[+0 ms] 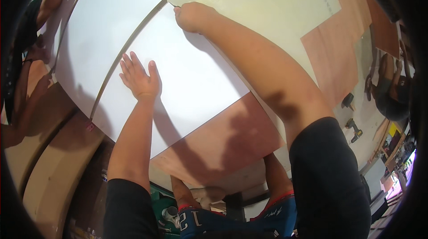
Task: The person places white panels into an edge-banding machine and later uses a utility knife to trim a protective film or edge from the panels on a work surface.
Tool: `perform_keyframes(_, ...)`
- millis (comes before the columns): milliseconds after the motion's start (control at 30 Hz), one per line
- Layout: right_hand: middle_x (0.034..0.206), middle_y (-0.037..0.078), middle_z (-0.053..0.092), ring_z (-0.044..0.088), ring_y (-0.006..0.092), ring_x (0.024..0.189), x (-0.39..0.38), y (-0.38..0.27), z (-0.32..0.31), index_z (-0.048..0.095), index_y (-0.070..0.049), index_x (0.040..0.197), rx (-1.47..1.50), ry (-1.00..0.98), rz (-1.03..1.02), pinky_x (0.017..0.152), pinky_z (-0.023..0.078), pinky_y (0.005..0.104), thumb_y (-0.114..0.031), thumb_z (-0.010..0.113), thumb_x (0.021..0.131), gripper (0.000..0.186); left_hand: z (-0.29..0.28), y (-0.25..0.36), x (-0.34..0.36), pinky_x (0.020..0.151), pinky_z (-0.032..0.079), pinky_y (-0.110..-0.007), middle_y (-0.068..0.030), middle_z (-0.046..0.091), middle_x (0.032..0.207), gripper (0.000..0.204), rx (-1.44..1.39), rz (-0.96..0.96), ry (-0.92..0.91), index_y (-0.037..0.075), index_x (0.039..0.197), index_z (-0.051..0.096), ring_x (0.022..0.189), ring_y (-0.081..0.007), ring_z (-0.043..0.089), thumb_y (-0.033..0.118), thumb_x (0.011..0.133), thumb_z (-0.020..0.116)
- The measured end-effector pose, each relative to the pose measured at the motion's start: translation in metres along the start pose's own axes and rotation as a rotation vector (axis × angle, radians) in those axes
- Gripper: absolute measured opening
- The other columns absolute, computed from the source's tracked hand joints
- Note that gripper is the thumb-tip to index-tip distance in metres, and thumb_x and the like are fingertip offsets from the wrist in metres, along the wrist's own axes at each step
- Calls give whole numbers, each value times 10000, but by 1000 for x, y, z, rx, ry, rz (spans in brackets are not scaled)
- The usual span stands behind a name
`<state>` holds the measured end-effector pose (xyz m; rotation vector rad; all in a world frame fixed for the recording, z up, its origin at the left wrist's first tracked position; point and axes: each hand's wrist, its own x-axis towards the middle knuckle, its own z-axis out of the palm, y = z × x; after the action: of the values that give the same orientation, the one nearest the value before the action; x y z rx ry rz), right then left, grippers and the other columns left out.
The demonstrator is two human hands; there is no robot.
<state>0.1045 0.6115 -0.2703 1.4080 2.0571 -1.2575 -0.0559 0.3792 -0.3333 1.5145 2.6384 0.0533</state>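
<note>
In the head view, the white sheet (200, 92) lies in front of the person, with a brown board (227, 136) showing past its near edge and a glossy sheet (263, 12) beyond its far right edge. A dark strip (129, 43) crosses the white; whether it stands proud or is a gap cannot be told.

The 2 hands are well apart. The left hand (142, 81) is spread flat on the white sheet, fingertips just beside the strip. The right hand (195, 17) is curled into a fist at the far edge, near the strip's far end, around a tool (174, 5) of which only a thin dark tip shows; its kind cannot be told.

The main risk, I judge, is a slip of that tip: the right arm is stretched long, so control at the far corner may be weak, and a skid could scratch the white face. If the tip is sharp and is drawn along the strip, the left fingers would lie close to its path. With 1 palm pressing well short of the corner, the sheet could also swivel or lift there under a sideways pull. Shadow from the left arm falls across the near part and could hide a mark. Another person's hand (45, 81) near the left edge could nudge the sheet out of place.
</note>
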Motion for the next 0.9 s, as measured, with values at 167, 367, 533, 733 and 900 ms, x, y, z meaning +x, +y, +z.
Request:
perform_keyframes(167,1089,243,711,670,412,1014,-24,39,21,700,23,1072,-45,56,-72,931,510,499,-412,279,1095,606,2,0,-1,1253,1,-547,-157,139,1707,771,-10,7,-1,87,1625,227,1581,-332,74,504,1014,442)
perform_keyframes(367,1071,226,712,669,410,1026,-85,68,25,704,-4,1052,-63,-56,35,915,517,500,-399,305,1092,563,-4,0,-2,1257,-15,-533,-144,123,1713,773,-7,-25,-32,96,1630,215,1586,-320,53,515,1017,429)
perform_keyframes(533,1124,251,695,661,410,1052,-39,26,1,661,36,1093,105,50,24,946,505,493,-437,286,1090,603,-1,1,-1,1257,-25,-529,-142,116,1715,779,-7,-15,-36,91,1630,211,1587,-317,45,530,1019,414)
perform_keyframes(733,1214,241,680,652,403,1113,-6,11,8,664,33,1165,99,63,-6,984,496,484,-439,270,1091,620,1,-1,-2,1255,-26,-532,-140,113,1715,782,-12,-5,-14,95,1631,212,1587,-316,44,543,1021,408)
perform_keyframes(900,1195,211,691,663,381,1103,5,7,9,682,1,1188,28,94,-12,971,508,467,-412,263,1093,595,1,0,-4,1253,-9,-542,-145,128,1712,771,-9,1,-2,103,1630,222,1585,-321,62,530,1021,423)
